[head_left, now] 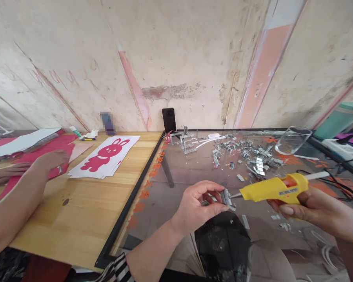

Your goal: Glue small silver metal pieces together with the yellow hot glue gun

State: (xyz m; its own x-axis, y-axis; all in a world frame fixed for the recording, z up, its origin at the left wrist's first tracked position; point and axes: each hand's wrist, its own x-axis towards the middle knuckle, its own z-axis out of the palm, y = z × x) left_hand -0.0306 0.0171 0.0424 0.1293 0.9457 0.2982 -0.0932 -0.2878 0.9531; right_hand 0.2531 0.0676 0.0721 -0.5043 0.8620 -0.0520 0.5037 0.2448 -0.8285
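My left hand pinches a small silver piece between thumb and fingers, above the glass tabletop. In my right hand is a yellow hot glue gun, held level with its nozzle pointing left. The metal tip is at the silver piece; whether it touches, I cannot tell. A white glue stick sticks out of the back of the gun. Beyond my hands lies a pile of silver strips and bits on the glass.
A black phone leans on the wall. A clear glass lies tilted near a teal cup. Black cables run along the right. At left, a co-worker's hands rest on red paper beside rabbit-print sheets on a wooden table.
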